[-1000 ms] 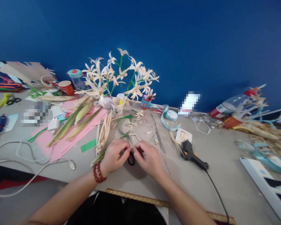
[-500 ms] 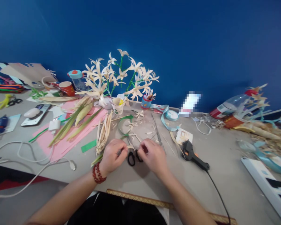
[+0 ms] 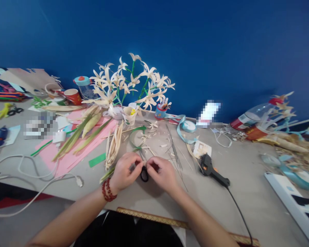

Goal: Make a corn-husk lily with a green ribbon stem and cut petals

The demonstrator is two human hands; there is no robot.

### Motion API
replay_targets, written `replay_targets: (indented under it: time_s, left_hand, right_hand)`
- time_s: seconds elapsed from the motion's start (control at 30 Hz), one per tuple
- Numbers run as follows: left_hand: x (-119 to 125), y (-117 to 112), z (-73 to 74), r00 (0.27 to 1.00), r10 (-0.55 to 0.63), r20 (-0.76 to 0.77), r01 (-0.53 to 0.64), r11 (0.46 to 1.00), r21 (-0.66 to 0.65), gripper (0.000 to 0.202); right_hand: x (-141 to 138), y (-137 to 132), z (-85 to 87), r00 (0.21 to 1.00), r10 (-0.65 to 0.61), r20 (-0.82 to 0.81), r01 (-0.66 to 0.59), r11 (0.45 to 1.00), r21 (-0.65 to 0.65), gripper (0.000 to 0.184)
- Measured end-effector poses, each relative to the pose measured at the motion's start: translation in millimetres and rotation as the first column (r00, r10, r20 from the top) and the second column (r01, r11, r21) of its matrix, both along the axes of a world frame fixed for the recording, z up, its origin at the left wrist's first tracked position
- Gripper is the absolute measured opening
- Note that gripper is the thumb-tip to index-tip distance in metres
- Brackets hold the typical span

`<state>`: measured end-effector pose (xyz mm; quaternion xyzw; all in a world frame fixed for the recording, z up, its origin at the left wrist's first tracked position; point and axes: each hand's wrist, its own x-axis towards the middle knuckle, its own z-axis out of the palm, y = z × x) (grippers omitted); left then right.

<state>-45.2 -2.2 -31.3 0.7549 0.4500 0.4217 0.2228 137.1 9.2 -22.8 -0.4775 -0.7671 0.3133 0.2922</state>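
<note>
My left hand (image 3: 125,171), with a red bead bracelet on its wrist, and my right hand (image 3: 161,173) meet over the grey table (image 3: 247,192) near its front edge. Both have their fingers curled and pinched together on something small between them that I cannot make out. A pair of black-handled scissors (image 3: 144,174) lies on the table directly under the fingertips. Thin wires (image 3: 173,147) and pale straw scraps (image 3: 146,140) lie just beyond the hands. A bundle of pale husk strips (image 3: 114,145) rests left of my left hand.
A black glue gun (image 3: 211,169) with its cord lies right of my right hand. A bouquet of cream straw flowers (image 3: 128,82) stands at the back by cups. Pink paper (image 3: 72,154), white cables (image 3: 28,171), blue ribbon (image 3: 185,127) and a white power strip (image 3: 293,202) surround the workspace.
My right hand has moved left, back against my left hand, covering one of the scissor loops that showed half a second ago. My left hand has hardly shifted.
</note>
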Motion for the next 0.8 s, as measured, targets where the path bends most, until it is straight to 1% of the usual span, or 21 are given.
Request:
replay_targets:
  time_s: [0.1,0.2,0.33,0.4,0.5,0.57,0.63,0.8]
  left_hand:
    - [0,0,-1.8,0.999,-0.018,0.048,0.02,0.999,-0.033,0.008]
    - [1,2,-2.1,0.997,-0.019,0.077,0.026,0.995,-0.091,0.009]
    - [2,3,-0.5,0.994,-0.028,0.103,0.045,0.986,-0.164,0.009]
    - [3,4,0.8,0.993,-0.044,0.106,0.064,0.981,-0.186,0.009]
    - [5,3,2.7,0.993,-0.069,0.094,0.086,0.976,-0.201,0.01]
    - [7,3,3.5,0.994,-0.077,0.082,0.093,0.974,-0.206,0.011]
    - [8,2,4.0,0.994,-0.083,0.075,0.098,0.971,-0.217,0.011]
    - [6,4,3.4,0.992,-0.063,0.112,0.091,0.962,-0.259,0.01]
  right_hand:
    - [0,0,-1.2,0.999,0.01,-0.04,-0.01,1.0,-0.017,0.011]
    - [-1,-2,0.9,0.998,0.047,-0.031,-0.047,0.999,-0.001,0.011]
    - [-1,-2,5.1,0.994,0.107,-0.007,-0.107,0.994,-0.006,0.016]
    - [1,-1,8.2,0.997,0.081,0.012,-0.081,0.997,0.008,0.015]
    - [4,1,13.6,1.0,0.013,0.01,-0.013,1.0,0.025,0.008]
    - [5,1,15.9,1.0,0.024,0.012,-0.024,0.999,0.023,0.004]
    - [5,1,16.1,0.998,0.045,0.032,-0.046,0.998,0.039,0.006]
    - [4,1,10.1,1.0,0.025,0.007,-0.026,0.998,0.049,0.008]
